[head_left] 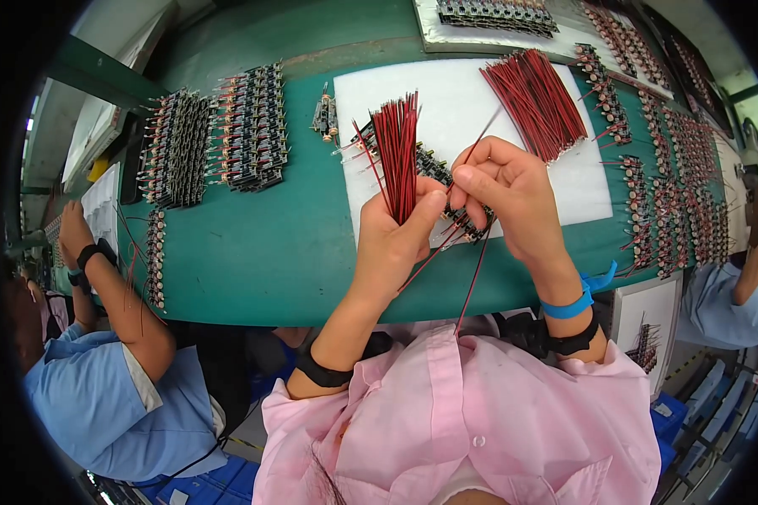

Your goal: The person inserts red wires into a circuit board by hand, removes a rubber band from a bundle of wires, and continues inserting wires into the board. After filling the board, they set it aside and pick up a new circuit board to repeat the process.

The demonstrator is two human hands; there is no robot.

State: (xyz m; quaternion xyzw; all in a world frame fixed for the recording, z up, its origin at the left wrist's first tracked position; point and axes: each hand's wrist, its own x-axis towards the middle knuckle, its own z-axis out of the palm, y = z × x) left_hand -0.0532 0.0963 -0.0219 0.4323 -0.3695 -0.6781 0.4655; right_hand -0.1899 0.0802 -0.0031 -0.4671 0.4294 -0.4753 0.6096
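Observation:
My left hand (403,236) is closed around a bundle of thin red and black wires (396,151), held upright with the thumb across it. Close beside it, my right hand (514,194) pinches a single wire (472,286) between thumb and fingertips; its long end hangs down toward my shirt. Beneath and between both hands lies a row of small dark circuit boards (432,167), partly covered by my fingers. Under them is a white foam sheet (585,194). A second heap of red and black wires (535,105) rests on its far right part.
Stacked circuit boards (248,126) stand at the left on the green table (312,244). More rows of boards with round copper-coloured parts (636,202) fill the right side. A tray (480,34) with boards is at the back. Co-workers in blue (109,404) sit at both sides.

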